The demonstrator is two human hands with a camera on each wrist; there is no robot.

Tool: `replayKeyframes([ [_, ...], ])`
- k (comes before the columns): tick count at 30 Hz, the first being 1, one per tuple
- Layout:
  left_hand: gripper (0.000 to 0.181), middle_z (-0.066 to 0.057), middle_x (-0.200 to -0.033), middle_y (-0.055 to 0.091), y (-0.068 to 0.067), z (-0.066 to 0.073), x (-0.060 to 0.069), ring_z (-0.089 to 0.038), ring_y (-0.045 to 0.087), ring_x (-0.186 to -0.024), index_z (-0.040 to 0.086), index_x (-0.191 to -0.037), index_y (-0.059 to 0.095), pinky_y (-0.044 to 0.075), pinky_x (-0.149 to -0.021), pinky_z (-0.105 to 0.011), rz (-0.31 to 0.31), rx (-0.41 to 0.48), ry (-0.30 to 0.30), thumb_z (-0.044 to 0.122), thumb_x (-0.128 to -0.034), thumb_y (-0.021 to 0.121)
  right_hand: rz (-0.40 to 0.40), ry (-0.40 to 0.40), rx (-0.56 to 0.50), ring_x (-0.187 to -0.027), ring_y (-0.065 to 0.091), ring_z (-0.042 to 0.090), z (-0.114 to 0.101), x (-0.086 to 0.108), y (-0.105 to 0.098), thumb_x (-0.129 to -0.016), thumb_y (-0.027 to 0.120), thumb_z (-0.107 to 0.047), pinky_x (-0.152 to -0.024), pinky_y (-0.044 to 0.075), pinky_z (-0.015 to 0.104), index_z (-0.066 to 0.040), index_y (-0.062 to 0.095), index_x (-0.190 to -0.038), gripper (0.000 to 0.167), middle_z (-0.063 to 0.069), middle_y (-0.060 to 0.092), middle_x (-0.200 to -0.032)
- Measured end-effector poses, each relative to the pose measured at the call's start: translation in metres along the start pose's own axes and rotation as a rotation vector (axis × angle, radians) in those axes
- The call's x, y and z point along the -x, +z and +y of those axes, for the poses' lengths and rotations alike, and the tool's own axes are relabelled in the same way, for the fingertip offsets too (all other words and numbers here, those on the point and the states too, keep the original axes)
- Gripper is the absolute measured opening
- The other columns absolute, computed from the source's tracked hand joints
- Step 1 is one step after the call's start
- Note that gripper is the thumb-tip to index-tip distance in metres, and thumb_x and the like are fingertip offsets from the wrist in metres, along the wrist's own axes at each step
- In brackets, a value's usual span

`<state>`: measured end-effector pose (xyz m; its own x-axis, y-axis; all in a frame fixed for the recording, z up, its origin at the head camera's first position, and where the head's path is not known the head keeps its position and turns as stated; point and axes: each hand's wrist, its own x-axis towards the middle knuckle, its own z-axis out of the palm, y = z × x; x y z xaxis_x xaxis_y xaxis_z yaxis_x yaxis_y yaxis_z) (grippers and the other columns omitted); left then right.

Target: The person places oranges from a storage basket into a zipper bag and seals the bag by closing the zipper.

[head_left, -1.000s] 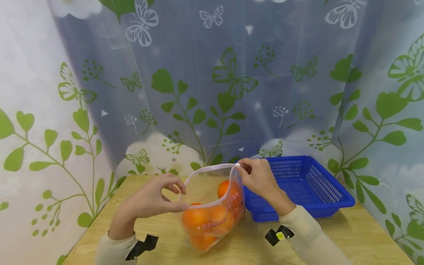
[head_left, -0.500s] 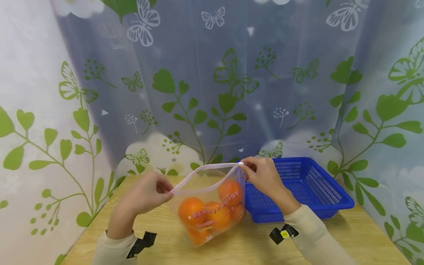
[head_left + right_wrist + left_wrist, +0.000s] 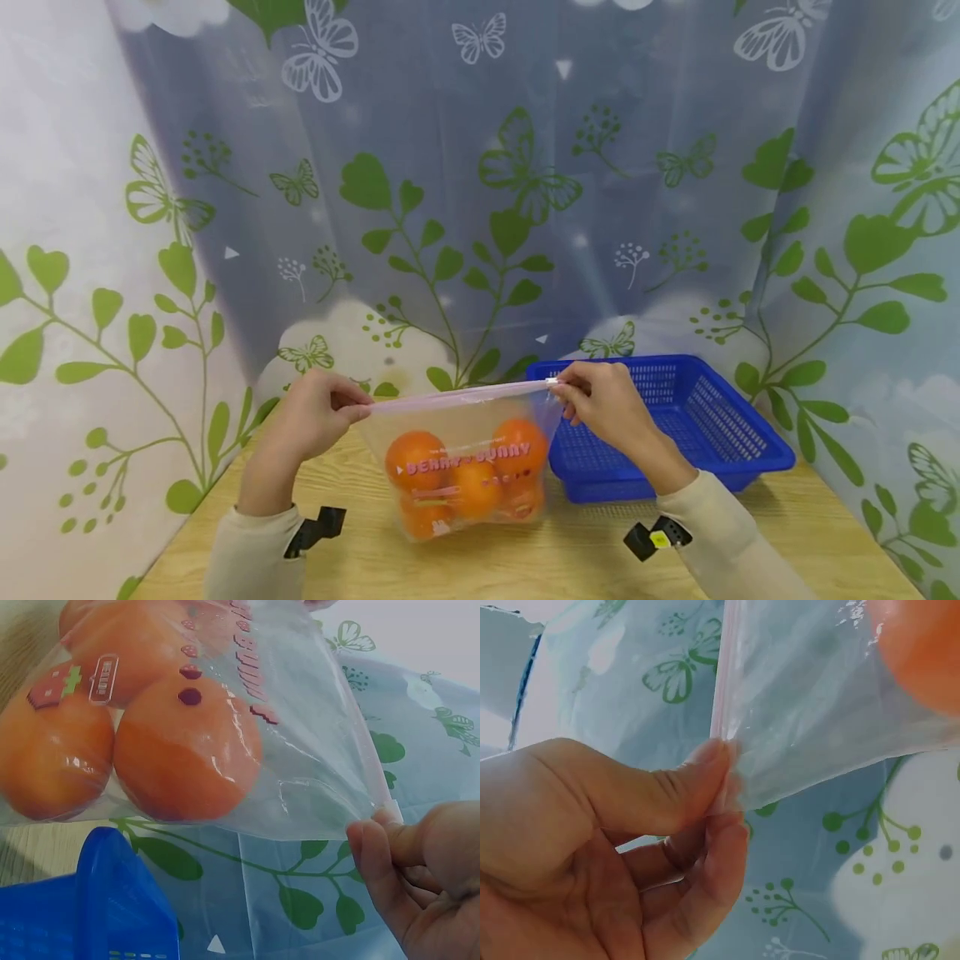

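Note:
A clear zip bag point(image 3: 461, 433) with pink lettering and a pale pink top strip hangs upright between both hands, its top edge drawn straight. Several oranges point(image 3: 416, 460) lie in its lower part. My left hand point(image 3: 318, 415) pinches the left top corner between thumb and fingers, as the left wrist view shows close up. At the other end, my right hand point(image 3: 603, 407) pinches the right top corner by the small white slider point(image 3: 552, 381). In the right wrist view the oranges point(image 3: 187, 750) press against the clear film, and thumb and forefinger meet at the corner.
A blue plastic basket point(image 3: 675, 479) with slatted walls stands on the wooden table point(image 3: 345, 533), just right of the bag and behind my right hand. A patterned curtain point(image 3: 450, 167) with leaves and butterflies closes off the back and both sides.
The left hand has moved left and regripped from the spread mouth to the corner. The bag's opening has gone from wide to a straight, flat line. The right hand has shifted slightly right.

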<state>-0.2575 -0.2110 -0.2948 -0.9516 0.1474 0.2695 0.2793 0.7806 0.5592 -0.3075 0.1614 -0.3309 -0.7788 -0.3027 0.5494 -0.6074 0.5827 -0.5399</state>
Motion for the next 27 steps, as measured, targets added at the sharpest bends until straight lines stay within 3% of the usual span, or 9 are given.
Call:
replayKeyframes([
  [7, 0.012, -0.012, -0.097, 0.075, 0.009, -0.003, -0.005, -0.022, 0.066, -0.082, 0.003, -0.104, 0.079, 0.06, -0.073, -0.04, 0.05, -0.041, -0.086, 0.008, -0.0946, 0.072, -0.028, -0.026, -0.024, -0.053, 0.06, 0.003, -0.005, 0.003, 0.003, -0.099, 0.062, 0.001, -0.049, 0.056, 0.019, 0.003, 0.074, -0.1, 0.012, 0.008, 0.07, -0.071],
  [11, 0.015, -0.016, -0.101, 0.075, 0.016, 0.003, -0.007, -0.028, 0.068, -0.087, 0.002, -0.106, 0.077, 0.06, -0.075, -0.044, 0.104, -0.087, -0.072, 0.005, -0.0944, 0.069, -0.012, -0.015, -0.001, -0.053, 0.059, 0.003, -0.009, 0.003, 0.005, -0.099, 0.062, 0.003, -0.049, 0.055, 0.019, 0.002, 0.075, -0.099, 0.013, 0.008, 0.07, -0.071],
  [14, 0.017, -0.019, -0.107, 0.073, 0.024, 0.013, -0.009, -0.033, 0.066, -0.09, 0.001, -0.106, 0.077, 0.058, -0.075, -0.047, 0.169, -0.098, 0.007, 0.001, -0.0935, 0.066, -0.002, -0.003, 0.015, -0.052, 0.059, 0.003, -0.014, 0.002, 0.006, -0.099, 0.064, -0.002, -0.048, 0.055, 0.019, -0.001, 0.075, -0.097, 0.012, 0.006, 0.071, -0.071],
  [19, 0.016, -0.016, -0.104, 0.074, 0.046, 0.048, -0.016, -0.036, 0.066, -0.097, 0.001, -0.1, 0.078, 0.057, -0.085, -0.05, 0.287, -0.024, 0.254, -0.003, -0.0893, 0.067, 0.013, -0.017, 0.018, -0.05, 0.059, 0.003, -0.022, -0.001, 0.009, -0.099, 0.067, -0.007, -0.047, 0.054, 0.02, -0.003, 0.075, -0.093, 0.011, 0.006, 0.071, -0.072],
  [22, 0.01, -0.012, -0.103, 0.074, 0.061, 0.073, -0.02, -0.034, 0.067, -0.103, 0.003, -0.098, 0.078, 0.057, -0.093, -0.049, 0.255, 0.03, 0.34, 0.003, -0.0914, 0.071, 0.018, -0.034, 0.016, -0.048, 0.057, 0.002, -0.025, -0.001, 0.01, -0.098, 0.068, -0.007, -0.046, 0.053, 0.02, -0.003, 0.076, -0.092, 0.011, 0.007, 0.071, -0.071],
  [27, 0.017, -0.011, -0.109, 0.074, 0.08, 0.104, -0.028, -0.032, 0.068, -0.105, 0.003, -0.107, 0.078, 0.059, -0.093, -0.047, 0.111, 0.024, 0.38, 0.015, -0.0955, 0.073, 0.002, -0.1, 0.009, -0.048, 0.056, -0.002, -0.028, -0.001, 0.011, -0.098, 0.068, -0.005, -0.046, 0.052, 0.018, -0.002, 0.076, -0.093, 0.01, 0.01, 0.071, -0.071],
])
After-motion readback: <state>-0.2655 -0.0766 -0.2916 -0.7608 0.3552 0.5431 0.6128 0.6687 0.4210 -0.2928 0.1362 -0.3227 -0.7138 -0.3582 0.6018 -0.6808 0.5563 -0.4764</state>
